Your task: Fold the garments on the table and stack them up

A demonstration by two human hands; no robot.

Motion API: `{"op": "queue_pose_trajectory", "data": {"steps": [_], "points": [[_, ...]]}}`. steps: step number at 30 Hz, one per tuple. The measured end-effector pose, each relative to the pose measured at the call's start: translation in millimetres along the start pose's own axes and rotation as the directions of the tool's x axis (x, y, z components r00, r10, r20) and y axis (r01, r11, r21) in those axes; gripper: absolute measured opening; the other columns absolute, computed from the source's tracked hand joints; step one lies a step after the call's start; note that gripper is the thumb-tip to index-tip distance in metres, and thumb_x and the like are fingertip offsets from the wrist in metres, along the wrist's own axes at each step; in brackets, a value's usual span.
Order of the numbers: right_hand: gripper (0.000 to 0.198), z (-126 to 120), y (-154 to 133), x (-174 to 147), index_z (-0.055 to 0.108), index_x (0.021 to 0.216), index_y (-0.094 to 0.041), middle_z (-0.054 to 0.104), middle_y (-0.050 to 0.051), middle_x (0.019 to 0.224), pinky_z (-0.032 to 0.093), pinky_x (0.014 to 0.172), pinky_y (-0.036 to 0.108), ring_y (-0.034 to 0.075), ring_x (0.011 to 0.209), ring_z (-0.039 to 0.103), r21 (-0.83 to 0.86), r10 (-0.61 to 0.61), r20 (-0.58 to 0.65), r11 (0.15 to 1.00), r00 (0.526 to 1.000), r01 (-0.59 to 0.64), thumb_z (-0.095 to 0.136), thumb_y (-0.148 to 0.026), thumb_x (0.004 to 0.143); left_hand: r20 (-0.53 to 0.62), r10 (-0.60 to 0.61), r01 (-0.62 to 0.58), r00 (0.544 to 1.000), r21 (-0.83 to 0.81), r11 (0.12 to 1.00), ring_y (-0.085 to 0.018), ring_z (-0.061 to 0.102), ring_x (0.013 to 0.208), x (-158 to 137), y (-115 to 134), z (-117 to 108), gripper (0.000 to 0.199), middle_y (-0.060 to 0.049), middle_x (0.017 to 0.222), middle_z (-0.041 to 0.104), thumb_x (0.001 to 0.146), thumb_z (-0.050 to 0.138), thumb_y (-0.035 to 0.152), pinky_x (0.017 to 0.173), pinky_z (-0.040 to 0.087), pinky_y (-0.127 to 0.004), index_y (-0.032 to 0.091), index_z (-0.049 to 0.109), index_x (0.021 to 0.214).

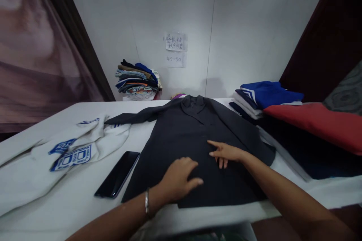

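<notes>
Left grip (178, 180): half-open, thumb apart, nothing visibly held. Right grip (226, 152): index extended, other fingers loosely bent, nothing visibly held. Dark grey collared cloth garment (178, 139) lies spread under both, on white desk (90, 109); contact unclear. Glossy black rectangular phone (117, 175) sits left of left grip; white blue-printed cloth garment (65, 154) farther left.

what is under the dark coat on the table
The dark coat lies on the white table, and its sleeve on the picture's left overlaps part of the white garment. Anything else beneath the coat is covered and cannot be seen.
</notes>
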State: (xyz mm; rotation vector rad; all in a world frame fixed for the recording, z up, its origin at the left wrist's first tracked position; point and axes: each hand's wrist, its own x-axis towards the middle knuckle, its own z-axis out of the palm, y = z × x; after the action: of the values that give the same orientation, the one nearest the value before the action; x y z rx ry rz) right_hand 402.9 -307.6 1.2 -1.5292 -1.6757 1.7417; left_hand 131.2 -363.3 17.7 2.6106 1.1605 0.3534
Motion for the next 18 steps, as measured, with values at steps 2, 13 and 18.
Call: {"op": "queue_pose_trajectory", "data": {"steps": [2,13,18], "points": [[0.079,-16.3,-4.6,18.5,0.009,0.155,-0.017,0.066,-0.001,0.064,0.051,0.041,0.018,0.012,0.047,0.063,0.032,0.024,-0.179,0.999,0.983,-0.019,0.057,-0.026,0.093,0.093,0.083,-0.08,0.992,-0.034,0.996,-0.028,0.056,0.109,-4.0,15.3,13.2,0.068,-0.008,0.125,0.06,0.076,0.062,0.064,0.098,0.042,-0.047,0.024,0.053,0.131],[0.069,-15.1,-55.2,84.4,0.033,0.146,-0.016,0.061,-0.002,0.072,0.045,0.035,0.016,0.006,0.043,0.05,0.266,0.024,-0.33,0.962,0.944,0.068,0.063,-0.011,0.084,0.123,-0.01,0.026,0.992,-0.127,0.992,-0.036,0.051,0.116,-4.5,28.6,26.4,0.071,-0.01,0.123,0.059,0.068,0.071,0.053,0.106,0.035,-0.055,0.027,0.055,0.131],[0.068,9.6,-95.7,100.5,0.039,0.144,-0.018,0.054,-0.008,0.059,0.045,0.038,0.016,0.006,0.043,0.049,0.222,-0.168,-0.281,0.946,0.945,0.235,0.062,-0.008,0.081,0.104,-0.061,0.08,0.993,-0.191,0.978,-0.025,0.06,0.1,-5.7,30.3,19.6,0.022,-0.007,0.104,0.068,0.084,0.047,0.023,0.092,0.046,-0.038,0.026,0.065,0.096]]}}
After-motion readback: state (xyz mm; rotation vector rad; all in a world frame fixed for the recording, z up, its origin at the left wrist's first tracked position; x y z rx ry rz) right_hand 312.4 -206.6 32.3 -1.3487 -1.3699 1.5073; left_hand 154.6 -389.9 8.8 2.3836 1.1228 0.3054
